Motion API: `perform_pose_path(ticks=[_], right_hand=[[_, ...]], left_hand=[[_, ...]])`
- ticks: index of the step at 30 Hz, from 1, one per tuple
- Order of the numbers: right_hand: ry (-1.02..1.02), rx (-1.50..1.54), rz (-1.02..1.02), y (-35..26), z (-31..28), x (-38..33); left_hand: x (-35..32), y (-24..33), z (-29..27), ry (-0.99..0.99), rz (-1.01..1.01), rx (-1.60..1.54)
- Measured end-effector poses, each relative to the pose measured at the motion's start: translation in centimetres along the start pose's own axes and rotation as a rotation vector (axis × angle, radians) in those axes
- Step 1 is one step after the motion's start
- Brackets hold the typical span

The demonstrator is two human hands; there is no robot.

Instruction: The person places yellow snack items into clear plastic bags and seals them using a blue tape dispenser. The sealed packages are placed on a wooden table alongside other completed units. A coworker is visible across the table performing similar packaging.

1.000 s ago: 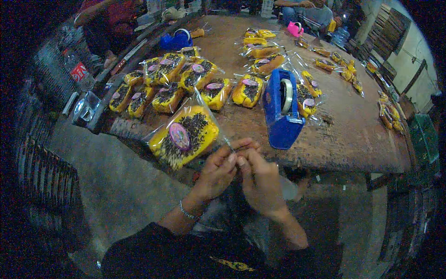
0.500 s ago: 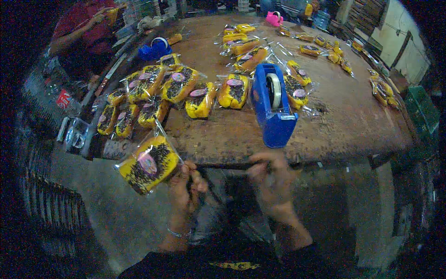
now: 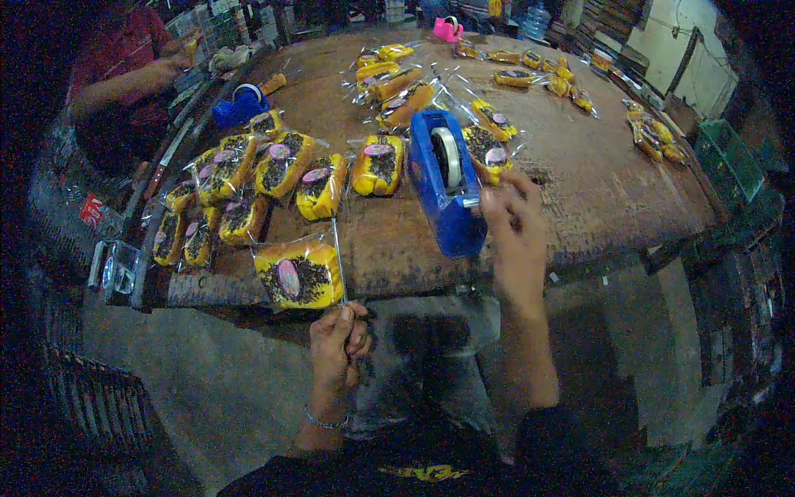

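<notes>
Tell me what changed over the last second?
The right hand left the left hand and reached up to the blue tape dispenser. The left hand kept pinching the bagged cake, now lower at the table edge. The dispenser and other cakes stayed put.

Left hand (image 3: 338, 338) clenched low; right hand (image 3: 515, 228) stretched forward, fingers pinching.

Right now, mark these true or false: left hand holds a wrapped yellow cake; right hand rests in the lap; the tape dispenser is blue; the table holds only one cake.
1. The left hand holds a wrapped yellow cake: true.
2. The right hand rests in the lap: false, it reaches to the tape dispenser.
3. The tape dispenser is blue: true.
4. The table holds only one cake: false, many lie on it.
</notes>
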State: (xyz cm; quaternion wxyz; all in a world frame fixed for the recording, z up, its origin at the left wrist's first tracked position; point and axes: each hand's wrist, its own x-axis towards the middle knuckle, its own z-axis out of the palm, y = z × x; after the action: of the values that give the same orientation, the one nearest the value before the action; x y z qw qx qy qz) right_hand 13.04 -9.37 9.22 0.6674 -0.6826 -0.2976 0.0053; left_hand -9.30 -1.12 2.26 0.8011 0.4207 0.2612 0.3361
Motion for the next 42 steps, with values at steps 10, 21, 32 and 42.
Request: perform_pose_path(ticks=[10,21,32,42], right_hand=[[-0.104,-0.354,-0.327,2.8,-0.9,-7.0],[-0.471,0.024,-0.171,-2.5,3.5,-8.7],[-0.688,-0.49,-0.762,0.4,-0.6,-6.0],[-0.248,-0.77,-0.715,-1.6,-2.1,-0.6]], left_hand=[[-0.5,2.2,0.6,0.009,0.251,0.759],[-2.6,5.7,1.8,-0.022,0.447,1.191],[-1.6,5.9,3.8,-0.268,0.443,1.243],[-1.9,7.3,2.8,-0.114,0.404,1.217]])
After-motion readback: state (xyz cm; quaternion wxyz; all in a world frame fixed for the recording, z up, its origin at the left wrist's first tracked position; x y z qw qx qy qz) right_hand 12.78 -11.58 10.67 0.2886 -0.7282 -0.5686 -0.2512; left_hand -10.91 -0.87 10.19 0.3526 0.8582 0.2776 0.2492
